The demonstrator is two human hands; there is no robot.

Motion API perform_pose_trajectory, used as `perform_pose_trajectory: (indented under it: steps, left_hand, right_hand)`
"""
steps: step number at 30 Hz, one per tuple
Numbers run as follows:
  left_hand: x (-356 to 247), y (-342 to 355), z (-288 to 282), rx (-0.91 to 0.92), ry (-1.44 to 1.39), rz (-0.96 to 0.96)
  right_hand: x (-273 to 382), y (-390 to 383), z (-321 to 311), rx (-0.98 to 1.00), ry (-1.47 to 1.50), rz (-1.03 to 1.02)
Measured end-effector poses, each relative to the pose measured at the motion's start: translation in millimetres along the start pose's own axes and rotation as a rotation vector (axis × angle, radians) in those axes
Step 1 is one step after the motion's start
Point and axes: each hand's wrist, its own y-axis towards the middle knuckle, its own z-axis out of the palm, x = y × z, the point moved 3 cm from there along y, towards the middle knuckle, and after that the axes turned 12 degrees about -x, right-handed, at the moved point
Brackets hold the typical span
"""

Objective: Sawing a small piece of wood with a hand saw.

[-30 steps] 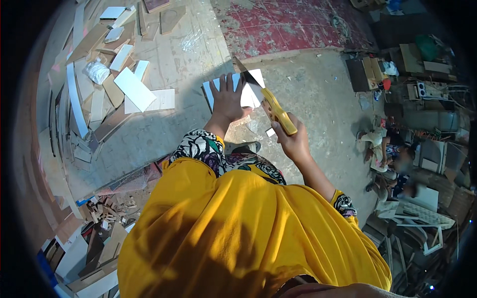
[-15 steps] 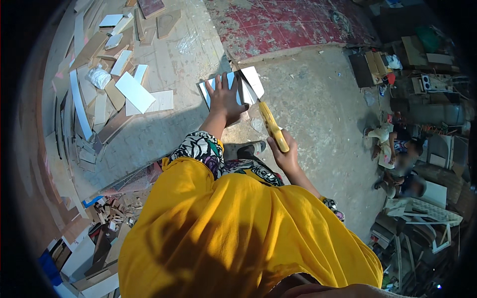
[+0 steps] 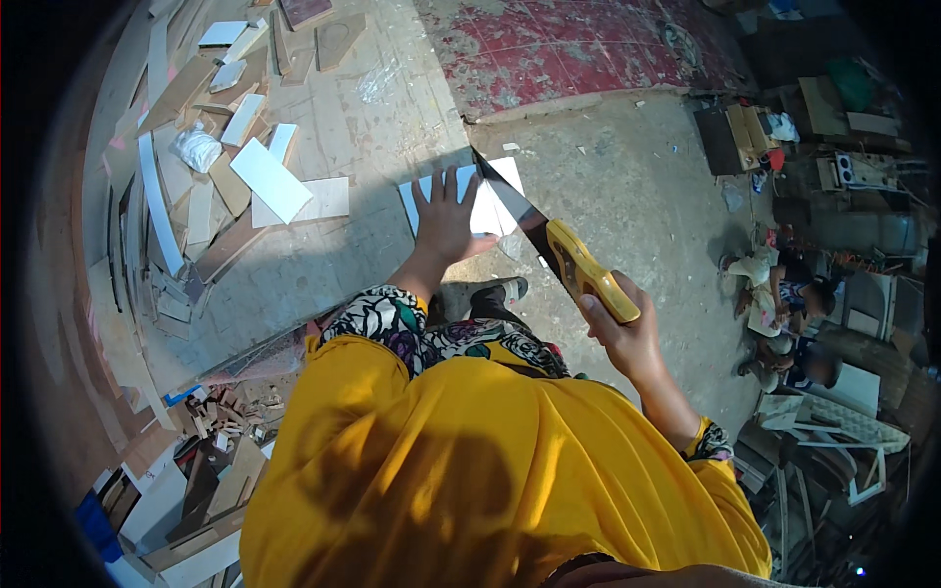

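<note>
A white board (image 3: 496, 208) lies at the edge of the wooden work table (image 3: 363, 245), with one end sticking out past it. My left hand (image 3: 446, 223) is pressed on the board with its fingers spread. My right hand (image 3: 619, 323) is wrapped around the yellow handle of a hand saw (image 3: 578, 265). The saw's blade slants up and left over the overhanging end, its tip close to my left fingertips. Whether the teeth sit in a cut cannot be made out.
Wood and white board offcuts (image 3: 235, 167) are heaped on the table's left part, with a crumpled plastic bag (image 3: 196, 147) among them. More scraps (image 3: 206, 490) lie at lower left. Two people (image 3: 794, 314) sit at the right beside piled furniture parts. Red worn flooring (image 3: 578, 49) is at the back.
My right hand has drawn the saw back toward the lower right, so more of its blade shows beyond the board. My left hand stays on the board, slightly shifted in view.
</note>
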Motion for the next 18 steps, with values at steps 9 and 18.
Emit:
perform_pose_trajectory:
  steps: [9, 18]
  left_hand:
    - [-3.9, 7.0, 2.4, 0.072, 0.045, -0.022]
    - [-6.5, 11.4, -4.6, 0.096, 0.056, -0.035]
  right_hand:
    - [-7.5, 29.9, 36.1, -0.028, -0.041, -0.13]
    - [-47.5, -1.9, 45.9, -0.157, -0.095, -0.277]
